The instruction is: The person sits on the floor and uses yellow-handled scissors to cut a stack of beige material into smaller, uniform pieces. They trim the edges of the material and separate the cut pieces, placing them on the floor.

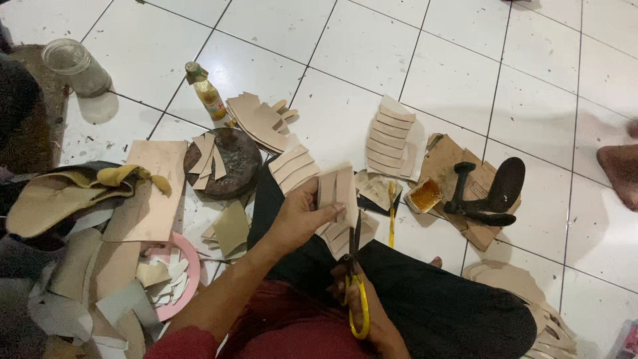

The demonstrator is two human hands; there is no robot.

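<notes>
Head view, looking down over crossed legs in dark trousers [425, 299] on a white tiled floor [372, 46]. Left hand [299, 216] near centre, fingers pinching a stack of tan leather strips [337, 193] held upright. Right hand [369, 312] at six o'clock, closed through the handles of yellow-handled scissors [355, 279], blades pointing up at the lower edge of the strips. Round dark block [222, 161] at ten o'clock of the left hand, bearing a few cut pieces. Small amber bottle [206, 93] at eleven o'clock. Fanned stack of cut strips [389, 136] at one o'clock. Open tub of orange glue [424, 196] at three o'clock, just beside a black shoe anvil [488, 196]. Pink bowl of scraps [189, 266] at eight o'clock. Glass jar [74, 65] at far upper left.
</notes>
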